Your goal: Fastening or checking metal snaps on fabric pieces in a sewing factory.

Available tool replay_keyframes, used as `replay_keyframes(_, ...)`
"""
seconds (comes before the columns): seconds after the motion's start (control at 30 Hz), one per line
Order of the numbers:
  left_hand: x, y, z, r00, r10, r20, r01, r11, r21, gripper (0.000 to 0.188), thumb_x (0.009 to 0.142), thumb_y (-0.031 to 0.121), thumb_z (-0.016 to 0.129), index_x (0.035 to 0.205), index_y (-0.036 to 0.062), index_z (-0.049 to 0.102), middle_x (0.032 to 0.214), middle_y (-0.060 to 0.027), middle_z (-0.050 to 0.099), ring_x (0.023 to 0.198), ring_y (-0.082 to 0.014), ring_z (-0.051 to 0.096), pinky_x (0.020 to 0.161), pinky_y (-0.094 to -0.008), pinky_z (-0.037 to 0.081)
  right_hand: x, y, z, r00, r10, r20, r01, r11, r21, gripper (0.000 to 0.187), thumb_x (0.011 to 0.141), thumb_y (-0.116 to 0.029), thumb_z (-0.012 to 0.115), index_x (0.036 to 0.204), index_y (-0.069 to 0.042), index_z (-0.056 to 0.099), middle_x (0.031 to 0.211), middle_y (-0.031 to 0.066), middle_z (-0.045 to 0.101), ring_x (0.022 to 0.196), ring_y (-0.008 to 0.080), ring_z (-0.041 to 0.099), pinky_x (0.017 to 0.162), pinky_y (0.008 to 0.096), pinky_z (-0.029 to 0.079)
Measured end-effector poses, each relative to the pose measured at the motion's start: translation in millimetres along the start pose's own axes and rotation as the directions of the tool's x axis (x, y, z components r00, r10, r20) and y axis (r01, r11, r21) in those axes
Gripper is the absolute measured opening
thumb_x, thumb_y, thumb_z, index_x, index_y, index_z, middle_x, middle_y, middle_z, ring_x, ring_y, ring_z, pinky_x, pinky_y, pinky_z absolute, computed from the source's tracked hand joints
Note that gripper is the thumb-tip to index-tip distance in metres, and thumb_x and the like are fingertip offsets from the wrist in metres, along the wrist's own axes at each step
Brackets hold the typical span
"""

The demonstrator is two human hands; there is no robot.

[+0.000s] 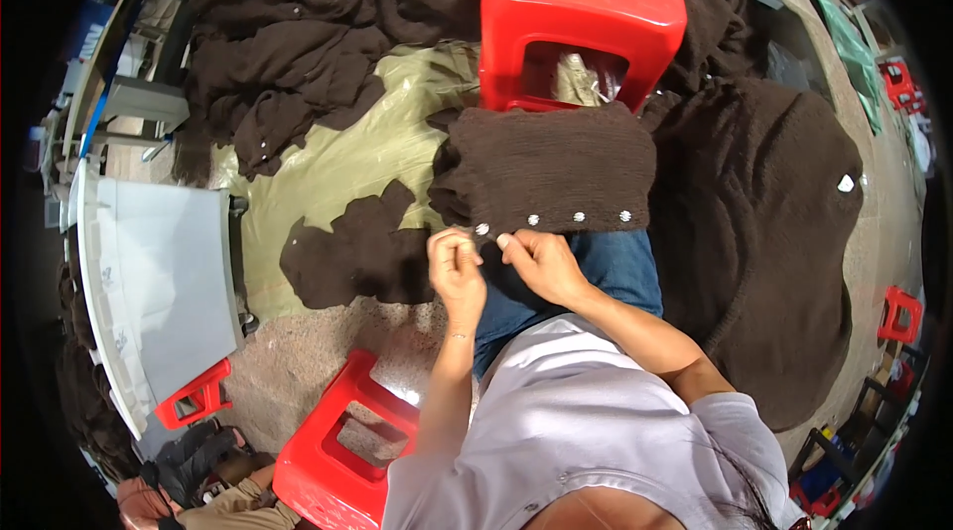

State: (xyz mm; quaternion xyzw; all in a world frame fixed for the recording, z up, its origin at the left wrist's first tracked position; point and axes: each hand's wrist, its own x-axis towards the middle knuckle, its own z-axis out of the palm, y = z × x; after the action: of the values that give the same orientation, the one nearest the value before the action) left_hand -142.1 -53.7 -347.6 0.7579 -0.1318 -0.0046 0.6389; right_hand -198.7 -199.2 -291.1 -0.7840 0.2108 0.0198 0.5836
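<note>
Left hand pinches the near edge of the brown knit garment beside its leftmost button; garment lies across the lap. Right hand, grip pinched on the same edge. Likely buttoning or checking; next calls for fine fingertip alignment. Red stool beyond.

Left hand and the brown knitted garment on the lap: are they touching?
Touching. The head view shows the left hand with its fingertips pinched on the near edge of the brown knitted garment, beside the leftmost white button; no gap shows between them.
</note>
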Motion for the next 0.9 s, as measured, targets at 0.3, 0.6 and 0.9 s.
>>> replay_keyframes(0.3,5,-17,-21,0.954,-0.066,-0.291,0.157,0.940,0.301,0.011,0.092,0.008,0.062,0.097,-0.0012,0.063,0.096,-0.0052,0.061,0.071,-0.0107,0.057,0.065,-0.0258,0.049,-51,42,-40,0.983,0.121,0.137,-0.134,0.986,0.094,0.034,0.091,-0.033,0.068,0.084,0.000,0.067,0.064,0.0002,0.055,0.063,0.0074,0.047,0.055,0.0289,0.040)
replay_keyframes(0.6,4,42,56,0.956,0.256,0.144,-0.289,0.903,0.319,0.027,0.075,0.003,0.077,0.099,0.0029,0.067,0.100,-0.0141,0.058,0.094,-0.0303,0.057,0.083,-0.0377,0.048,-49,63,-43,0.993,0.109,-0.047,-0.101,0.985,0.139,0.030,0.092,-0.027,0.064,0.083,0.001,0.065,0.066,0.0088,0.062,0.062,0.0112,0.055,0.058,0.0317,0.045)
replay_keyframes(0.9,9,22,59,0.976,0.188,0.113,-0.215,0.921,0.325,0.011,0.080,0.003,0.070,0.088,0.0036,0.062,0.091,-0.0105,0.055,0.084,-0.0256,0.055,0.074,-0.0353,0.045,-45,64,-46,0.989,0.119,-0.092,-0.104,0.983,0.153,0.028,0.091,-0.026,0.065,0.082,0.000,0.065,0.064,0.0066,0.061,0.061,0.0099,0.053,0.057,0.0307,0.044)
